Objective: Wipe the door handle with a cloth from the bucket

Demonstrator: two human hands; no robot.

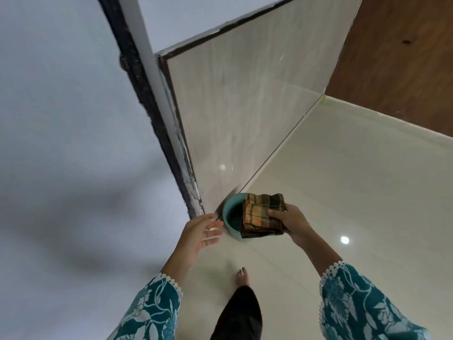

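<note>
A small teal bucket [229, 218] stands on the floor against the foot of the tiled wall, beside the dark door frame. My right hand [293, 223] grips a folded checked cloth [263, 213], brown and orange, held just above the bucket's right rim. My left hand [201, 233] hovers left of the bucket, fingers spread, holding nothing. No door handle is in view.
A grey-white door [73, 119] fills the left side, with a dark frame edge [152, 114] and a hinge partway up. A beige tiled wall [245, 106] meets the glossy cream floor [343, 192]. A brown wooden panel [397, 57] sits at the top right. My bare foot [242, 277] is below the bucket.
</note>
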